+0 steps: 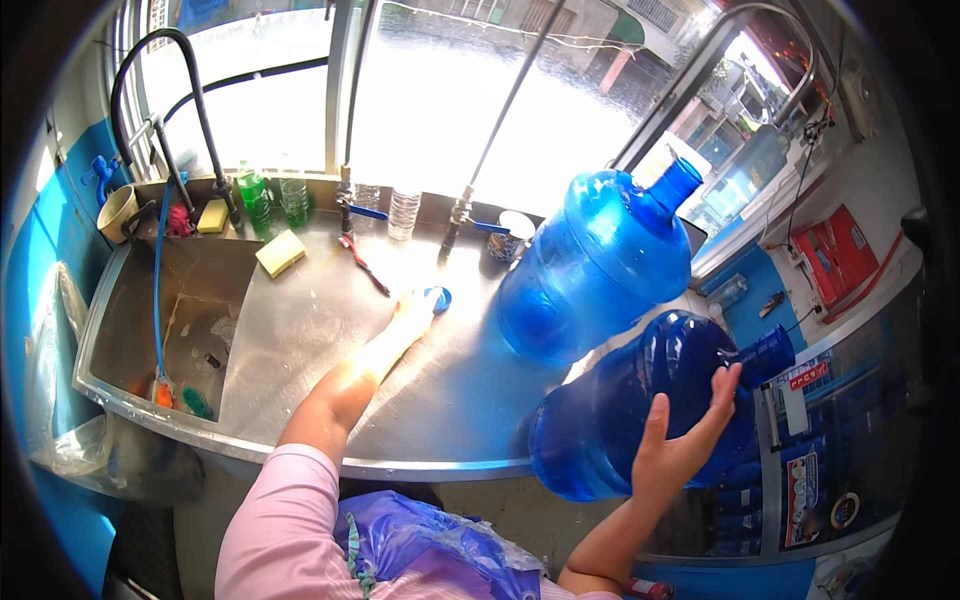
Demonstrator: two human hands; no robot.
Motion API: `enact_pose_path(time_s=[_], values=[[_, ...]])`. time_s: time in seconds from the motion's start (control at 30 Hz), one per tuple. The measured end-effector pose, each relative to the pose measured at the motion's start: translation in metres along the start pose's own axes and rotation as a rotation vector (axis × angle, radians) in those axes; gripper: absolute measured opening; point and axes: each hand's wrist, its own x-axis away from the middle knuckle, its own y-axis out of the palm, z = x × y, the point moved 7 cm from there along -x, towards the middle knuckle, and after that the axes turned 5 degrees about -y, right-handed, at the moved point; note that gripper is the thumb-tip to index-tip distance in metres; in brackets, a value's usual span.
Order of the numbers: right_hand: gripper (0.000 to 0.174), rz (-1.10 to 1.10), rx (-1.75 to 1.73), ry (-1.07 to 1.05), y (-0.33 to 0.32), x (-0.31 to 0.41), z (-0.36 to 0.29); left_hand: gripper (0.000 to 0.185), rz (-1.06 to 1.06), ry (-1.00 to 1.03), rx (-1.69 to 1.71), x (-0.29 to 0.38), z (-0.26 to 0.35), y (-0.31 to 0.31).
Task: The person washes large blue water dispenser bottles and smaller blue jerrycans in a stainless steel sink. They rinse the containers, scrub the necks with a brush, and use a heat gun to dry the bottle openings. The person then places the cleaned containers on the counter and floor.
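Over the steel counter, my left hand (415,306) is stretched forward, washed out by sunlight. Its fingers are on a small round blue cap (439,299). My right hand (679,446) is raised with fingers spread in front of a dark blue water jug (622,416); whether the palm touches it is unclear. That jug stands at the counter's front right. Behind it is a lighter blue water jug (585,262), its neck open at the top. A red-handled brush (364,265) lies just beyond my left hand.
At left is a steel sink basin (202,300) with a blue hose (159,300) inside. A yellow sponge (282,253) lies beside it. Two valves with blue levers (366,212) rise at the back, near plastic bottles (255,201) and a patterned cup (510,238).
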Motion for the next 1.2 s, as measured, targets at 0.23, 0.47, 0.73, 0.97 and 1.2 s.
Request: enact_pose_path(time_s=[0.23,0.47,0.73,0.97,1.2], values=[[0.07,-0.609,-0.56,-0.386,0.307,0.005,-0.145,0.027,0.046,-0.274,0.552,0.04,-0.069,-0.048],[0.061,-1.06,-0.378,-0.609,0.543,0.016,-0.199,0.029,-0.016,-0.641,1.224,0.107,-0.19,-0.098],[0.05,-1.01,-0.525,-0.557,0.551,0.0,-0.212,0.044,0.023,-0.709,0.987,0.124,-0.213,-0.129],[0.053,-1.124,-0.345,-0.658,0.571,-0.005,-0.218,0.035,-0.103,-0.733,1.137,0.095,-0.179,-0.12],[0.033,-0.61,-0.294,-1.002,0.495,0.051,-0.257,0.043,0.035,-0.804,1.309,0.065,-0.181,-0.088]])
